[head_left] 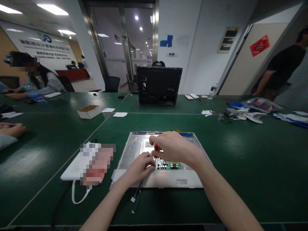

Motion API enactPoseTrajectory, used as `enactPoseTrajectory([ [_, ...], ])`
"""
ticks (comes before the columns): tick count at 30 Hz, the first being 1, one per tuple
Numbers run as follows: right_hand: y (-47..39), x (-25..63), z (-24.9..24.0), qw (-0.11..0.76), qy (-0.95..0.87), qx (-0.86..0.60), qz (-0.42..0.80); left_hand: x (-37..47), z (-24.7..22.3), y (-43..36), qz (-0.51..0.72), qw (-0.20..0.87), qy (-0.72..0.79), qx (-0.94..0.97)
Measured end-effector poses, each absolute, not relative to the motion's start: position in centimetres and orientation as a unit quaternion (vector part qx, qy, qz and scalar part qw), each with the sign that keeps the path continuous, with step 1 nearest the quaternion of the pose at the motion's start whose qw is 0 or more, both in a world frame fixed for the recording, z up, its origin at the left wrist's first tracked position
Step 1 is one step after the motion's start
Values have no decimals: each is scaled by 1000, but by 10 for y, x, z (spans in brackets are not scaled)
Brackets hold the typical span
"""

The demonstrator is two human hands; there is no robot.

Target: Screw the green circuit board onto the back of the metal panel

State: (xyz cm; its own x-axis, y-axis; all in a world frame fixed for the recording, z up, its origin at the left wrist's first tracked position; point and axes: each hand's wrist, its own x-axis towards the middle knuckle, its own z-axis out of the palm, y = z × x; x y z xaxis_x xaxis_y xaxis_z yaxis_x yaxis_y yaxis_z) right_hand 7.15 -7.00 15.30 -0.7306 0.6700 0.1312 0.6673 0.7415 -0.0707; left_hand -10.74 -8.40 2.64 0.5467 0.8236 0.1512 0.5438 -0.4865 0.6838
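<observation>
A flat silver display panel (131, 147) lies back side up on the table in front of me. Near its middle sits a green circuit board (172, 165) with small components. My right hand (176, 148) grips the red and black handle of a screwdriver (157, 147) above the board; the tip is hard to see. At the board's left end my left hand (141, 166) has its fingers curled and pressed together, and whatever they hold is hidden. Dark cables with small plugs (136, 199) hang from under that hand over the panel's front edge.
On the green table (231, 192), a white device with a pink phone (101, 163) lies left of the panel. Farther back are a small box (89, 112), a black monitor casing (159, 85) and loose parts (240, 114). A co-worker's hand (12, 130) rests at left.
</observation>
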Motion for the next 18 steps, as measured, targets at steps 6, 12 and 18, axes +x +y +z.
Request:
enactPoseTrajectory([
  [6, -72, 72, 156, 73, -930, -359, 38, -108, 25, -84, 249, 293, 401, 832],
  [12, -72, 72, 158, 60, -929, -363, 39, -108, 26, -84, 248, 294, 399, 832],
  [18, -71, 72, 155, 74, -931, -356, 17, -108, 24, -84, 250, 284, 397, 836],
])
